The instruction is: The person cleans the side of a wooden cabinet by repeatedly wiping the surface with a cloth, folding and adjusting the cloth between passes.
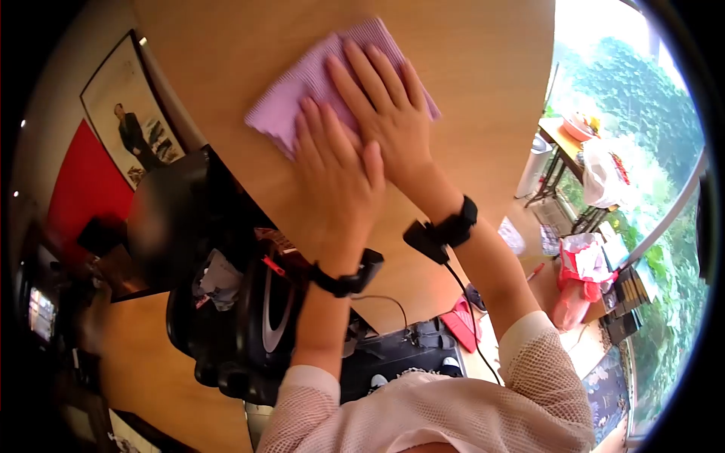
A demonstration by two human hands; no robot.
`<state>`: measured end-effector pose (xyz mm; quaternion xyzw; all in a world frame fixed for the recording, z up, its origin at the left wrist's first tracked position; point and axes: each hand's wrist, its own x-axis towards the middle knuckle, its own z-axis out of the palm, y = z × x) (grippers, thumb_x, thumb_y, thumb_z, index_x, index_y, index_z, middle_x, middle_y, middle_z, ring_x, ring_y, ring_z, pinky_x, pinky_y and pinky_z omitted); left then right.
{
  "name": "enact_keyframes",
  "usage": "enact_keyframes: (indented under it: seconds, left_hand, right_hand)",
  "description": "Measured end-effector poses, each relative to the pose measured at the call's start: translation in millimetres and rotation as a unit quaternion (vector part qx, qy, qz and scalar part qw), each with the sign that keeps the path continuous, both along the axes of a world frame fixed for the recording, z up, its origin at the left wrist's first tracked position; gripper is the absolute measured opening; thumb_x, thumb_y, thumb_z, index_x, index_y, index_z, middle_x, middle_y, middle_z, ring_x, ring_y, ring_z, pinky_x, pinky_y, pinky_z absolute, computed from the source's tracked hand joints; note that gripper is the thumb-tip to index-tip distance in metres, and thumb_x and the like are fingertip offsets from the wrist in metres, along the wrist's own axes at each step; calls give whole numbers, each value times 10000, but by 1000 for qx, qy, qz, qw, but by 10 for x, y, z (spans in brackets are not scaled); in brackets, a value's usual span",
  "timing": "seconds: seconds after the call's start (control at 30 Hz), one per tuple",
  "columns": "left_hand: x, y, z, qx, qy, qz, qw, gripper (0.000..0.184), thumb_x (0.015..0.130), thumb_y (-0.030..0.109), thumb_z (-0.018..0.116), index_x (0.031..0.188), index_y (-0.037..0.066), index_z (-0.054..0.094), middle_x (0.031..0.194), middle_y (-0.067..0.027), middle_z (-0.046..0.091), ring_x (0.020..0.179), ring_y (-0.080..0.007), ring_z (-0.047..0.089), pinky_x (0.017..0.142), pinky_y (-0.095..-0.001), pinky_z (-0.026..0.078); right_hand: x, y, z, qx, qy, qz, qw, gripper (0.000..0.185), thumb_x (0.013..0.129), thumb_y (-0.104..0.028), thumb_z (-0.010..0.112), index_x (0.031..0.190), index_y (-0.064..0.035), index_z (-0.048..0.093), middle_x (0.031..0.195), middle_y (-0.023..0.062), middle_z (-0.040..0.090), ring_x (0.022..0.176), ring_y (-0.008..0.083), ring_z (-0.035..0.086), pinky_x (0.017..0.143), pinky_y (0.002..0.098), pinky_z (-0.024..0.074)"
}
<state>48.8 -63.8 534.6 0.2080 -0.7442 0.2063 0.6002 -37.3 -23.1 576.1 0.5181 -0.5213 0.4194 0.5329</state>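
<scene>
A pinkish-purple ribbed cloth (283, 113) lies flat on the light wooden table (483, 83). My left hand (336, 166) rests with its fingers stretched out over the cloth's lower edge. Beside it, slightly higher and to the right, my right hand (389, 113) is spread flat, its fingers across the cloth's upper right part. The two hands are close together, and both palms face down. Each wrist wears a black strap with a small device, and a thin cable runs from each.
Black chairs (226, 325) stand along the table's left side. A second wooden surface (166, 362) is at lower left. Right, by the window, are a side table (563, 140) with a bowl, and red and white bags (581, 264). A framed picture (132, 113) is at upper left.
</scene>
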Motion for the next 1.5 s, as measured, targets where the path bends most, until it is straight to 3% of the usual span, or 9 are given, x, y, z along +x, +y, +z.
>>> enact_keyframes:
  seconds: [0.23,0.33,0.47,0.6,0.77,0.9,0.97,1.23,1.5]
  left_hand:
    - [-191,331,-2002,185,-151,-16,971,633,933,393,395,1354,-69,293,1430,-295,242,1300,-470,249,1074,-541,182]
    - [-297,461,-1556,146,-157,-18,977,624,921,383,434,1339,-67,325,1417,-293,268,1291,-465,264,1073,-538,195]
    - [-437,572,125,34,-145,-44,988,609,919,370,461,1351,-37,324,1423,-259,284,1310,-429,263,1078,-517,203]
    - [-574,502,866,-67,-111,-51,990,610,924,375,455,1366,-19,304,1429,-249,280,1319,-418,254,1080,-511,198]
    - [-747,206,437,-122,-79,-4,989,613,945,414,382,1374,-13,283,1441,-265,243,1315,-436,251,1069,-523,202]
    - [-684,437,-318,39,-119,21,992,622,942,429,369,1374,-10,279,1438,-276,241,1313,-442,255,1060,-533,209]
    - [-644,341,-358,0,-114,20,993,636,938,435,374,1378,-11,264,1434,-285,238,1315,-445,251,1061,-535,211]
    - [-310,213,1013,-88,-65,22,994,575,967,354,348,1390,-11,211,1449,-306,154,1345,-452,162,1088,-530,142]
    - [-950,318,1025,-168,29,26,985,604,946,426,360,1383,23,253,1438,-286,214,1326,-450,210,1071,-538,175]
  right_hand:
    - [-501,210,-2091,86,-33,-10,996,483,865,-370,473,1331,-240,469,1407,27,410,1258,197,388,1051,402,251]
    - [-589,340,-1753,121,-37,-32,991,501,853,-372,477,1329,-213,472,1403,56,412,1261,225,385,1045,407,259]
    - [-762,409,-196,16,-34,23,999,522,866,-339,439,1359,-166,432,1417,84,387,1286,237,364,1062,419,241]
    - [-910,567,695,31,40,30,998,614,842,-329,473,1383,-63,357,1439,145,329,1335,292,290,1119,422,188]
    - [-985,362,279,-4,14,6,1000,539,873,-330,420,1380,-149,401,1423,79,383,1290,232,367,1076,396,233]
    - [-912,444,-385,50,-6,-6,999,514,871,-310,425,1361,-156,434,1405,65,413,1286,208,377,1078,376,240]
    - [-923,466,-333,68,31,6,997,520,870,-314,426,1366,-155,427,1412,63,402,1289,210,372,1083,377,236]
    - [-677,192,1005,-6,176,14,984,589,815,-308,487,1361,-100,407,1407,107,383,1313,258,330,1100,408,220]
    - [-1176,367,1148,-40,206,-38,977,592,837,-269,445,1375,-38,354,1456,116,315,1350,246,283,1142,386,166]
